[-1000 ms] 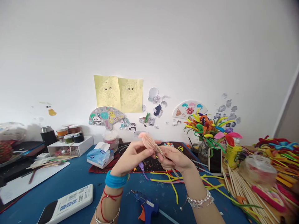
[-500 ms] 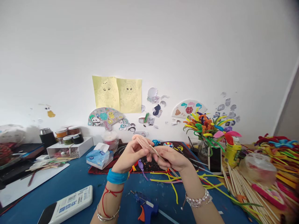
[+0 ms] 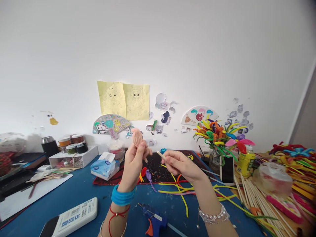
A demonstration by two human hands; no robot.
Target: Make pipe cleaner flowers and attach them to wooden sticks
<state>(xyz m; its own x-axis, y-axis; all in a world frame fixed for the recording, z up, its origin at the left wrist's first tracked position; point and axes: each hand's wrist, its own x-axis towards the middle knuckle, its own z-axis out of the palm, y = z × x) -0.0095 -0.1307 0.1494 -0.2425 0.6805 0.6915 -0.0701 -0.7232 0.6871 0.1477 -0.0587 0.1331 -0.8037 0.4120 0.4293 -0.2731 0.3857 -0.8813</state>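
Observation:
My left hand [image 3: 134,163] is closed around a pale pink fuzzy piece [image 3: 137,137], which looks like petals made of pipe cleaner. Its rounded top rises above my thumb, and a thin stem end pokes out below my fingers. My right hand [image 3: 180,164] pinches a thin pale wooden stick [image 3: 161,155], one end pointing toward my left hand; the rest is hidden by the fingers. A small gap separates the stick from the pink piece. On the table below lies a blue glue gun [image 3: 158,219] with an orange trigger.
Yellow pipe cleaners [image 3: 184,200] and a purple fuzzy piece [image 3: 148,176] lie near the dark mat [image 3: 118,174]. A tissue pack [image 3: 105,168] and a white box-shaped device [image 3: 74,215] are at left. Wooden sticks [image 3: 256,200], a phone [image 3: 227,169] and a flower-filled vase [image 3: 216,158] stand or lie at right.
My hands have moved apart. The left has risen and turned the pink piece upright; the stick in my right hand is now separate from it.

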